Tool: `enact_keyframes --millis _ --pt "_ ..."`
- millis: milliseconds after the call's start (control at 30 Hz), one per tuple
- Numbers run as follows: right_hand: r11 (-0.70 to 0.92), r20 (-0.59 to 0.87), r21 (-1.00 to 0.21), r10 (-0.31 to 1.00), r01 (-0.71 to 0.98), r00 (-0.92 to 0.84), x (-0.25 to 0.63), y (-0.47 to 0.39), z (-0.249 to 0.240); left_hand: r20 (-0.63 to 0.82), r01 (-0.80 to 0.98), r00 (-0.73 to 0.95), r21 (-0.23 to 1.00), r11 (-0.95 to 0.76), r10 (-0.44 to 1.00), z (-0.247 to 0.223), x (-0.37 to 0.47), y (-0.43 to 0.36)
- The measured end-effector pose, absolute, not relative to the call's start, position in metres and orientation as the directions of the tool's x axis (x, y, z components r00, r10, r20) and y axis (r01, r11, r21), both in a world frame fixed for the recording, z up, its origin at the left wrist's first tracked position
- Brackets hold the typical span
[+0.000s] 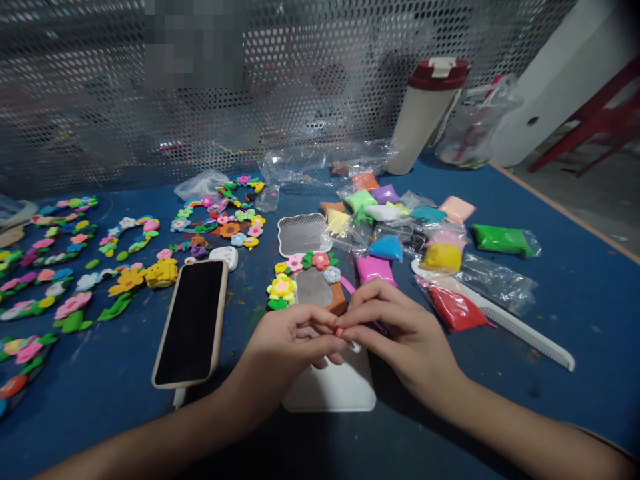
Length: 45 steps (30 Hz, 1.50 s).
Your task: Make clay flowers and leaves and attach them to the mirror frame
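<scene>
Left hand (287,343): fingertips pinched on small red clay piece (340,331)
Right hand (400,333): fingers narrow, pinching same piece
Below: white rectangular plastic board (333,390); beside: black smartphone (191,323)

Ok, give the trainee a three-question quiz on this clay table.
1. True or false: both hands pinch one small red clay bit.
2. Which lies left of the mirror frame? A comb B phone C green bag
3. Fill in: the comb is ____ in colour.

Key
1. True; left hand and right hand meet on it at the fingertips.
2. B; the phone lies face up there, screen dark.
3. White.
</scene>
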State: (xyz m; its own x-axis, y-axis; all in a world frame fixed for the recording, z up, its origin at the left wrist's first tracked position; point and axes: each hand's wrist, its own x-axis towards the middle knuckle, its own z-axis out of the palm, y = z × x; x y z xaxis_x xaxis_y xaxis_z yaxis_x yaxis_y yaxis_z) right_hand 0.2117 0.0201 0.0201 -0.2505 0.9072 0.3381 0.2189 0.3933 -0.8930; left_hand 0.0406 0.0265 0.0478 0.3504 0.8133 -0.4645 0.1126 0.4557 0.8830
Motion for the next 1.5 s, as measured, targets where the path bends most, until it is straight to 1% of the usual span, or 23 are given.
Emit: enact_keyframes --millis 67,133,233,300,333,433,500,600,667,767,833,900,967,1000,1033,1100,1200,1267,1367,1500 --pt "0.368 0.308 -0.912 0.906 0.181 -0.291 0.211 0.020 0.020 -0.452 0.091 0.353 0.888 0.451 0.819 0.047 0.040 0.026" --pt "0.407 0.337 -0.898 0.881 0.168 -0.333 0.211 0.019 0.021 -0.432 0.073 0.358 0.897 0.436 0.828 0.046 0.039 0.025" --pt "0.558 0.456 -0.804 0.800 0.205 -0.390 0.214 0.019 0.022 -0.412 0.093 0.352 0.909 0.407 0.840 0.048 0.037 0.025" --pt "0.611 0.484 -0.749 0.769 0.257 -0.418 0.216 0.020 0.023 -0.404 0.138 0.357 0.914 0.381 0.842 0.050 0.036 0.025" --pt "0.607 0.471 -0.743 0.774 0.282 -0.423 0.217 0.021 0.023 -0.401 0.162 0.366 0.916 0.367 0.840 0.051 0.036 0.025" --pt "0.524 0.352 -0.776 0.822 0.351 -0.448 0.219 0.023 0.022 -0.416 0.233 0.392 0.908 0.349 0.820 0.054 0.036 0.025" --pt "0.514 0.297 -0.776 0.808 0.365 -0.508 0.217 0.023 0.022 -0.414 0.278 0.439 0.907 0.317 0.798 0.053 0.036 0.023" --pt "0.584 0.316 -0.743 0.737 0.327 -0.598 0.214 0.023 0.021 -0.383 0.307 0.572 0.920 0.244 0.725 0.052 0.034 0.019" --pt "0.636 0.346 -0.707 0.693 0.310 -0.632 0.212 0.023 0.022 -0.373 0.294 0.651 0.927 0.234 0.661 0.052 0.033 0.017" --pt "0.686 0.358 -0.650 0.657 0.328 -0.664 0.215 0.026 0.026 -0.378 0.283 0.708 0.926 0.251 0.597 0.057 0.031 0.017" --pt "0.693 0.318 -0.614 0.656 0.378 -0.685 0.218 0.027 0.030 -0.377 0.297 0.727 0.926 0.233 0.574 0.059 0.031 0.019" --pt "0.687 0.250 -0.584 0.659 0.433 -0.709 0.222 0.027 0.032 -0.355 0.337 0.731 0.930 0.144 0.583 0.056 0.032 0.020" --pt "0.688 0.196 -0.571 0.645 0.449 -0.738 0.223 0.026 0.032 -0.298 0.382 0.714 0.924 0.005 0.633 0.049 0.034 0.021" --pt "0.689 0.188 -0.574 0.637 0.442 -0.748 0.223 0.025 0.032 -0.251 0.368 0.708 0.929 -0.042 0.660 0.046 0.035 0.020" --pt "0.685 0.184 -0.585 0.633 0.434 -0.752 0.222 0.023 0.032 -0.244 0.373 0.695 0.927 -0.049 0.676 0.043 0.036 0.020" --pt "0.638 0.168 -0.645 0.655 0.420 -0.737 0.220 0.020 0.033 -0.276 0.377 0.674 0.926 0.002 0.685 0.041 0.037 0.019" --pt "0.439 0.099 -0.822 0.738 0.363 -0.668 0.216 0.013 0.034 -0.308 0.343 0.683 0.936 0.081 0.662 0.047 0.037 0.018" --pt "0.288 0.047 -0.912 0.781 0.292 -0.623 0.214 0.011 0.034 -0.303 0.314 0.692 0.944 0.104 0.655 0.050 0.036 0.017" --pt "0.161 0.008 -0.962 0.823 0.220 -0.568 0.213 0.009 0.029 -0.329 0.293 0.674 0.941 0.170 0.662 0.049 0.035 0.015" --pt "0.136 0.028 -0.974 0.868 0.183 -0.496 0.214 0.011 0.022 -0.387 0.242 0.651 0.921 0.305 0.652 0.040 0.035 0.015"
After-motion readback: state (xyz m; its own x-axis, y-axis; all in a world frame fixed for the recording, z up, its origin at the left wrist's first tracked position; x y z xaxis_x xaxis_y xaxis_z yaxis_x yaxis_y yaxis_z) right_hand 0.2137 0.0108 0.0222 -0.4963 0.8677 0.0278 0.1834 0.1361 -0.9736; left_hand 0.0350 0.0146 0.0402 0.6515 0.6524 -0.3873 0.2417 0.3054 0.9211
